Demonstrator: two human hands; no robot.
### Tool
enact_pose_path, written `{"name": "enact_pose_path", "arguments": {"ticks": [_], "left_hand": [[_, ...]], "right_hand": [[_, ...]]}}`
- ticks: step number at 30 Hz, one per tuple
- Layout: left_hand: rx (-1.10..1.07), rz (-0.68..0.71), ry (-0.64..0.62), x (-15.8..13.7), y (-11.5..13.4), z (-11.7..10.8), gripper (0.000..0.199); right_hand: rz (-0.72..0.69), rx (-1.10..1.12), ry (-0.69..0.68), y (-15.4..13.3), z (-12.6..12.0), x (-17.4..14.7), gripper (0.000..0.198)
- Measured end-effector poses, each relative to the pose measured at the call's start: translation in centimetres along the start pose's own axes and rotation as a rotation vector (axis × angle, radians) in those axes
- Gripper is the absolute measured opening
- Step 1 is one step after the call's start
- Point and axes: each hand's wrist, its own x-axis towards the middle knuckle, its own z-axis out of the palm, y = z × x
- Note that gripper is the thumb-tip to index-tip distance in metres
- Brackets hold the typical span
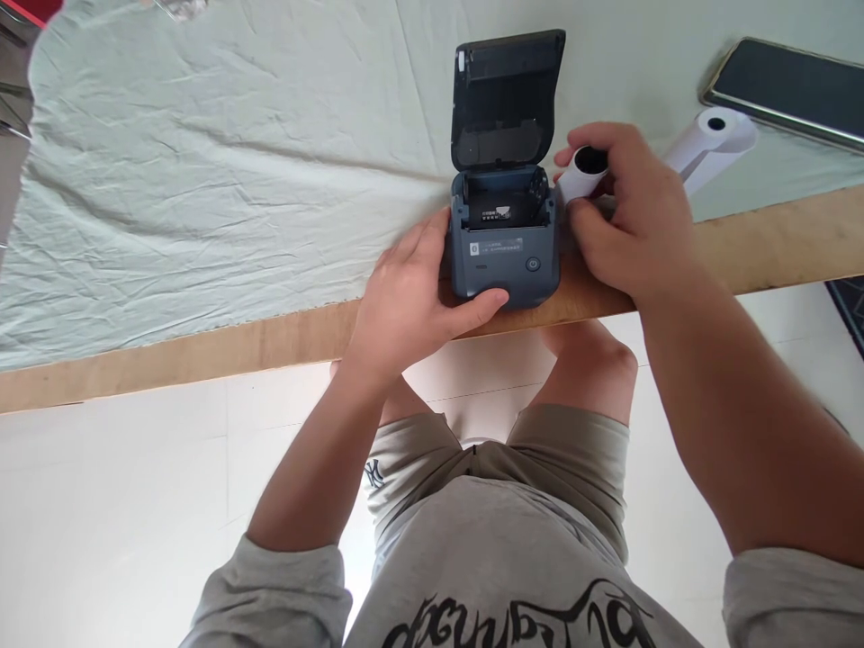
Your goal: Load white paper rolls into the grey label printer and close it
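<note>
A dark blue label printer stands at the table's front edge, its lid swung up and back. Inside, the paper bay shows a small printed label and holds no roll. My left hand grips the printer, fingers along its left side and thumb across the lower front. Just right of the printer, my right hand is closed around a white paper roll with a dark hollow core. The roll is tilted, its core end facing up; part of it is hidden by my fingers.
Another white paper roll, partly unwound, lies beyond my right hand. A dark phone rests at the far right. Pale green cloth covers the table up to its bare wooden edge. Something shiny sits at the top left.
</note>
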Motion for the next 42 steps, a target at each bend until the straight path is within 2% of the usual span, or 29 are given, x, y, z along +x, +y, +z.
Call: {"name": "enact_pose_path", "arguments": {"ticks": [2, 7, 10, 15, 18, 21, 23, 25, 28, 33, 35, 38, 42], "left_hand": [[0.008, 0.000, -0.001, 0.0, 0.0, 0.0, 0.090], [-0.008, 0.000, -0.001, 0.0, 0.0, 0.0, 0.089], [-0.011, -0.003, 0.004, -0.1, 0.0, 0.0, 0.087], [-0.011, -0.009, -0.006, 0.0, 0.0, 0.0, 0.095], [-0.017, 0.000, 0.000, 0.0, 0.0, -0.1, 0.091], [-0.019, 0.012, 0.000, -0.1, -0.1, -0.1, 0.089], [-0.017, 0.027, 0.003, 0.0, -0.2, 0.0, 0.088], [-0.017, 0.037, 0.012, 0.0, -0.3, 0.1, 0.088], [-0.022, 0.043, 0.015, 0.0, -0.5, 0.3, 0.092], [-0.011, 0.064, 0.024, 0.0, -0.8, 0.4, 0.092], [-0.023, 0.064, 0.030, -0.2, -0.9, 0.4, 0.096], [-0.080, 0.108, 0.024, -0.4, -0.9, 0.3, 0.098], [-0.014, 0.180, 0.025, -0.6, -0.6, 0.1, 0.068]], "right_hand": [[-0.012, -0.016, 0.010, 0.1, 0.0, 0.0, 0.065], [-0.018, -0.018, 0.033, 0.2, 0.1, 0.0, 0.071], [-0.033, -0.025, 0.026, 0.1, 0.3, 0.0, 0.066], [-0.057, 0.005, 0.089, 0.2, 0.3, -0.2, 0.067], [-0.090, 0.074, 0.195, -0.3, -0.2, -0.6, 0.054], [-0.167, 0.109, 0.264, -2.2, -1.1, -0.7, 0.037], [-0.187, 0.065, 0.202, -3.7, -1.6, -0.2, 0.034], [-0.159, -0.006, 0.079, -5.0, -1.8, 0.6, 0.032], [-0.118, -0.035, -0.030, -5.9, -1.5, 2.1, 0.034], [-0.073, -0.031, -0.082, -5.9, -0.9, 2.9, 0.013], [-0.080, 0.005, -0.077, -5.6, -0.9, 2.4, 0.013], [-0.161, 0.131, -0.038, -5.0, -0.8, 1.1, 0.013], [-0.266, 0.248, -0.057, -4.1, -0.4, -0.5, 0.019]]}}
